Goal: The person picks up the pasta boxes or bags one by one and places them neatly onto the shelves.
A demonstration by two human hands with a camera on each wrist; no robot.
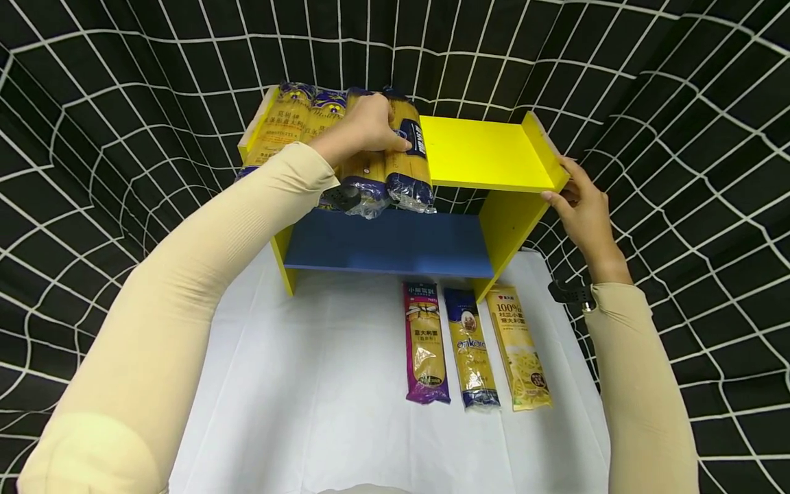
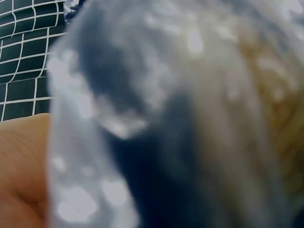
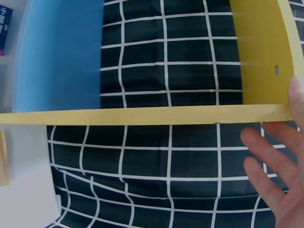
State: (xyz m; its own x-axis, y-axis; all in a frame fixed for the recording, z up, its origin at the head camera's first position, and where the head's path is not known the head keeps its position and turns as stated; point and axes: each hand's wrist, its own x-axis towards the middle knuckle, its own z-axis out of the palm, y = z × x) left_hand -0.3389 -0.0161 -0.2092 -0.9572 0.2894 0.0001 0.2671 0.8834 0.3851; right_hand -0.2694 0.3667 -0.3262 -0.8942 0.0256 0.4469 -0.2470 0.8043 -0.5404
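Note:
My left hand [image 1: 370,127] is at the upper shelf, its thumb across the front of the rightmost spaghetti pack [image 1: 410,161] and its fingers hidden behind. That pack is clear plastic with dark blue bands. Several more spaghetti packs [image 1: 284,123] stand side by side to its left. In the left wrist view a blurred spaghetti wrapper [image 2: 161,142] fills most of the picture. My right hand [image 1: 583,213] holds the right end of the yellow and blue shelf unit [image 1: 487,151]. In the right wrist view its thumb rests at the board's edge and the other fingers are on the outer side.
On the white cloth [image 1: 321,363] in front lie a purple-ended spaghetti pack [image 1: 426,343], a blue-ended one [image 1: 472,350] and a yellow one [image 1: 518,350]. The blue lower board [image 1: 389,240] spans the unit. Black netting-patterned cloth [image 1: 469,62] surrounds the table.

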